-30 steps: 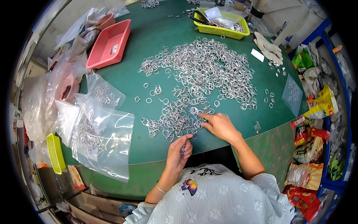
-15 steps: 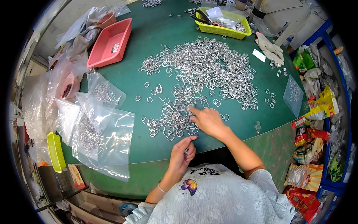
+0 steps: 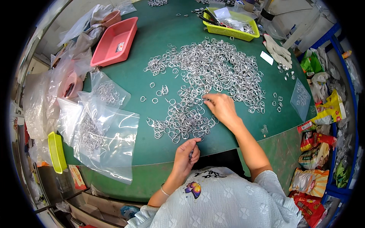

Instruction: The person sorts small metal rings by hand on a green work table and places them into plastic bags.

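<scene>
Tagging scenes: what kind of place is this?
Likely a small workshop packing bench: a heap of metal rings on a green table, clear bags holding rings, and sorting trays.

Open green table [image 3: 159, 36] toward 11 o'clock of the ring pile [image 3: 213, 68], between pink tray [image 3: 114, 38] and yellow tray [image 3: 232, 24]. Blocked at 9 o'clock by clear bags [image 3: 106, 133], at 2 o'clock by gloves [image 3: 279, 51]. Bare strip at 6 o'clock along the table's near edge.

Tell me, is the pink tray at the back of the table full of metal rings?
No, the pink tray holds no rings; they lie heaped on the green table.
</scene>
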